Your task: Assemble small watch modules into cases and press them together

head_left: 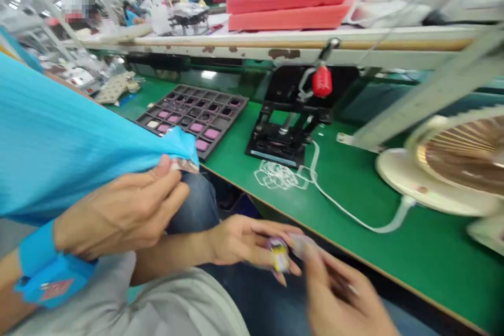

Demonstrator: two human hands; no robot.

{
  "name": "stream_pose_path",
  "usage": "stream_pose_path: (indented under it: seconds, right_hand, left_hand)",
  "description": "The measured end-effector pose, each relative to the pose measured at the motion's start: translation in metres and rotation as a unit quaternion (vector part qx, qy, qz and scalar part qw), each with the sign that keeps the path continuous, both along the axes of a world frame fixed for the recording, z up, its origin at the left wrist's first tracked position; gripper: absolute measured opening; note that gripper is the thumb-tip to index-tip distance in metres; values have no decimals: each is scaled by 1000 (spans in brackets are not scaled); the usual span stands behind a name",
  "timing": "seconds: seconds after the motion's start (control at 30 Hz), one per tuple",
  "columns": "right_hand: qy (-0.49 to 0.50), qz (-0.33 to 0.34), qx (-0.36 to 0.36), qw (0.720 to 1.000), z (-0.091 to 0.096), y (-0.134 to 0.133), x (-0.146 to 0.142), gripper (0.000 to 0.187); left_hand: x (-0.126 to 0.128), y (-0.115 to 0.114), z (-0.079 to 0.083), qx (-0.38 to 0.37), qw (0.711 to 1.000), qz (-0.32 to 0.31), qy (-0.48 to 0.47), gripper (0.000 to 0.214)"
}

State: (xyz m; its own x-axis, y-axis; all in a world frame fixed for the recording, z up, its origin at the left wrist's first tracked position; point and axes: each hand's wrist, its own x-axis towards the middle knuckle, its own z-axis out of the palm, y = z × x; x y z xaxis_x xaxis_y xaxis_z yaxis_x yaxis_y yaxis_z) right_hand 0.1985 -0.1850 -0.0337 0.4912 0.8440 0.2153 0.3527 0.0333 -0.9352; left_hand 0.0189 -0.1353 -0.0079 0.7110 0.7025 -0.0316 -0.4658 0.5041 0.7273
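Note:
My left hand (240,244) reaches in from a grey sleeve, palm partly up, and holds a small purple-rimmed part (280,258) with yellow and white inside. Close against it, my right hand (342,294) is closed and blurred by motion. Its thumb and fingers pinch a pale piece (301,244) whose kind I cannot make out. A slim dark object with a bright tip (350,287) lies along its fingers. Both hands are low, over my lap, just off the bench edge. At left, a co-worker's hand (134,205) with a blue wristband pinches blue cloth (98,142) around a small shiny piece.
On the green bench (374,184) sits a dark compartment tray (222,139) with pink and dark pieces. A black toggle press (281,131) has a red handle. Near it lie tangled clear strips (279,176), a white cord (350,218) and a fan (452,163). Red foam sheets (291,2) lie on the shelf.

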Motion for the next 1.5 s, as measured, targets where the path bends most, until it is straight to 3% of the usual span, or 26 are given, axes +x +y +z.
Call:
stream_pose_path:
  seconds: [0.07,0.13,0.3,0.43,0.5,0.6,0.67,0.83,1.13,1.5]
  right_hand:
    - [93,32,-16,995,8,-6,-12,36]
    - [216,114,-38,969,12,-1,-20,41]
    - [407,268,-133,863,14,19,-8,46]
    - [431,328,-172,823,22,27,0,47]
    - [388,315,-118,858,29,26,-2,41]
    - [205,260,26,943,39,17,-10,18]
    - [73,251,97,960,44,10,-15,17]
    - [-78,273,166,944,44,8,-23,26]
    - [-130,292,181,930,42,19,-29,26]
    - [-172,277,195,925,39,21,-34,31]
  left_hand:
    - [-5,-8,5,3,997,70,19,45]
    - [-13,-9,8,11,994,102,26,43]
    - [-28,1,9,6,998,60,7,49]
    - [-34,5,10,16,999,38,8,50]
    - [-36,5,12,26,998,55,6,48]
    - [-37,4,14,29,993,108,27,49]
    - [-38,4,13,28,991,127,41,52]
    - [-41,2,10,62,984,154,62,49]
    - [-47,9,8,116,970,198,78,53]
    - [-49,10,11,95,968,215,85,52]
